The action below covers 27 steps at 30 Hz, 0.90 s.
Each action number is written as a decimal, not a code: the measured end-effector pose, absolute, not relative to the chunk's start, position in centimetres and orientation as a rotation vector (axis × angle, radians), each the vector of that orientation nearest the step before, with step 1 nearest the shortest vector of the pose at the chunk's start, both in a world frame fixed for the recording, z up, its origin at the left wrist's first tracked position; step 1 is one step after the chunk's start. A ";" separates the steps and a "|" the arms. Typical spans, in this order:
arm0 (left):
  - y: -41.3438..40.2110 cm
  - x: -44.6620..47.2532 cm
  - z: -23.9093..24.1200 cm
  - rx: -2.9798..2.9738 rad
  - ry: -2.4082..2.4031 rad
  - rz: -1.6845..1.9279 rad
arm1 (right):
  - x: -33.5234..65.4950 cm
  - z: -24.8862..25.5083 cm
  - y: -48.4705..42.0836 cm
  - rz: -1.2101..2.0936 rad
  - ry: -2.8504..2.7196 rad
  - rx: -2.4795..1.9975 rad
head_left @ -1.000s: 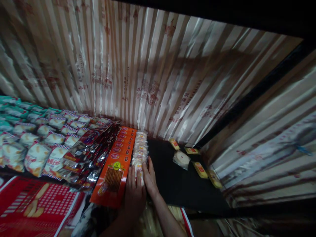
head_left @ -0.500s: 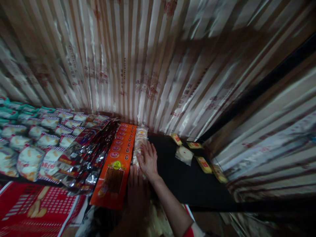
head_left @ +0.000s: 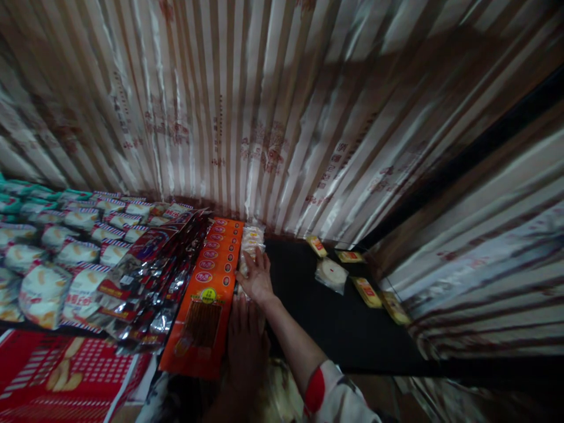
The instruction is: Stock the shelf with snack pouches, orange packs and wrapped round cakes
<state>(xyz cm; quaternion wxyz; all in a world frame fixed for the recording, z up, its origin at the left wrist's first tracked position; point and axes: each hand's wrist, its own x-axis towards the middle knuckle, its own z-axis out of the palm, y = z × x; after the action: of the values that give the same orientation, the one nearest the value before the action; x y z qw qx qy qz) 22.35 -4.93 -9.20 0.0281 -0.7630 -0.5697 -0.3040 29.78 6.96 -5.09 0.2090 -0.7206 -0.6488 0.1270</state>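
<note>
A narrow row of pale snacks in clear wrappers (head_left: 252, 236) lies along the right side of the orange packets. My right hand (head_left: 258, 282) rests on the middle of that row, fingers stretched out and thumb spread to the left. Closer to me, my left hand (head_left: 247, 338) lies in shadow with its fingers extended over the row's near end. Both hands press from above and hide part of the wrappers. The orange packets (head_left: 204, 299) overlap in a column, with a window of brown sticks on the front one.
Dark red foil packets (head_left: 170, 267) and white snack bags (head_left: 83, 296) fill the left. A red printed bag (head_left: 74, 376) is below them. On the black surface (head_left: 317, 329) lie several yellow packets (head_left: 366, 292) and a round wrapped item (head_left: 331, 275). Striped plastic sheeting (head_left: 247, 117) hangs behind.
My right hand has shifted slightly left, its thumb now spread toward the orange packets. My left hand stays nearly in place. The view has moved a little.
</note>
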 end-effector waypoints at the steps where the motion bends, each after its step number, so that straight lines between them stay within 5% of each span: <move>1: -4.9 22.3 -9.2 -2.360 -1.767 -0.929 | 29.8 -5.1 7.0 0.345 -1.796 -2.004; 27: -4.0 22.2 -8.9 -2.314 -1.691 -0.930 | 29.8 -4.4 8.2 0.479 -1.759 -2.014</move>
<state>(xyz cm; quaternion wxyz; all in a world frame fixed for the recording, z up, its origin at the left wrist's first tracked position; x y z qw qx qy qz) 22.19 -3.98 -8.91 0.0641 -0.7664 -0.5601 -0.3080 29.82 8.16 -4.37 0.2106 -0.7247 -0.6330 0.1723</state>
